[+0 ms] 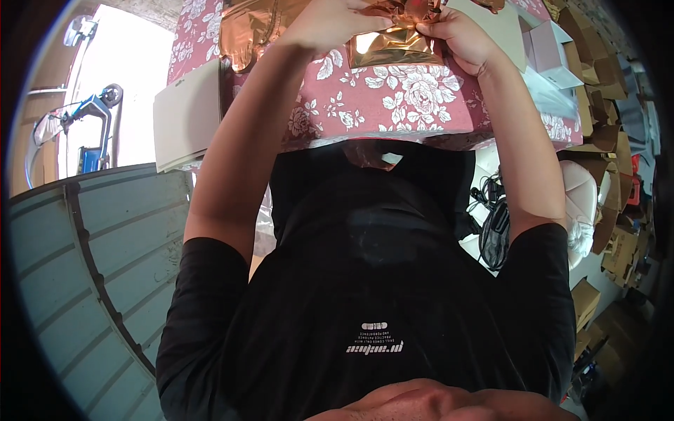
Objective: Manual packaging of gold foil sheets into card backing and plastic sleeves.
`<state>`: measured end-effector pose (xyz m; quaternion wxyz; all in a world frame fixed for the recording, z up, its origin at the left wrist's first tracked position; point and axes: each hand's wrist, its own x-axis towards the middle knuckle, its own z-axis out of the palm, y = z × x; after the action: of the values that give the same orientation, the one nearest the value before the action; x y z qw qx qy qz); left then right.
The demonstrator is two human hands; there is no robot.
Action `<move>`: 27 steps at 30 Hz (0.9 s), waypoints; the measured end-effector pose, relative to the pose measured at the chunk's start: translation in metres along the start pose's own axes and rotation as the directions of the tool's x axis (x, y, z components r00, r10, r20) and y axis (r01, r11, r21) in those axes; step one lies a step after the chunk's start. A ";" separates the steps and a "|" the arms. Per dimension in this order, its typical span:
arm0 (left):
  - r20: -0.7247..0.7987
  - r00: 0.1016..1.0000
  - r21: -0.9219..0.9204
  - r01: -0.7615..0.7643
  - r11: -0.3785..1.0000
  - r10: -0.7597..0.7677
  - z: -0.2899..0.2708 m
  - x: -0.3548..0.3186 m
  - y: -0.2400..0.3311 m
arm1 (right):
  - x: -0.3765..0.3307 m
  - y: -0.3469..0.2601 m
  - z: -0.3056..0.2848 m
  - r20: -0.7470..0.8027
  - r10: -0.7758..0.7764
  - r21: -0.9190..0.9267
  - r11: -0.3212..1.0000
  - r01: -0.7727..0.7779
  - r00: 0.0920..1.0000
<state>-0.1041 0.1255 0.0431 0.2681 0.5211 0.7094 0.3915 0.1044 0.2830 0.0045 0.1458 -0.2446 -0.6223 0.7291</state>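
Observation:
A shiny copper-coloured foil bag (pixel 397 50) lies at the far side of the table, at the frame's top edge. My left hand (pixel 330 24) reaches it from the left, its thumb pressed on the bag's upper part; its other fingers are partly cut off by the frame. From the right, my right hand (pixel 460 38) pinches the crumpled foil between thumb and fingers. Both hands are close together on the same bag. More copper foil packaging (pixel 246 35) lies to the left, partly behind my left forearm.
A pink, white-flowered cloth (pixel 421 95) covers the table. A pale box panel (pixel 188 116) stands at its left edge. At right are a cream sheet (pixel 502 31), a white box (pixel 551 52) and cardboard boxes (pixel 597 63). Black cables (pixel 491 210) hang below; a blue-framed vehicle (pixel 95 119) stands far left.

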 end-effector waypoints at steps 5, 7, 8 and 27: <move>0.254 0.944 -0.110 -0.189 0.976 0.212 -0.008 0.012 0.014 | -0.003 0.005 -0.008 -0.026 -0.013 0.052 0.999 0.014 1.000; 0.282 0.895 -0.260 -0.275 0.926 0.346 -0.006 0.023 0.008 | -0.005 0.001 -0.004 0.013 -0.047 0.088 0.995 0.046 0.999; 0.322 0.927 -0.261 -0.106 0.959 0.191 -0.006 0.029 0.003 | -0.008 -0.004 0.002 -0.018 0.003 0.081 0.997 -0.001 1.000; 0.245 0.938 -0.273 -0.176 0.946 0.245 0.001 0.013 0.002 | -0.027 -0.032 0.029 -0.202 0.075 -0.089 0.991 -0.095 0.977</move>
<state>-0.1056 0.1381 0.0447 0.3835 0.6064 0.5504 0.4269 0.1087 0.2509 0.0432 0.1636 -0.3493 -0.6288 0.6751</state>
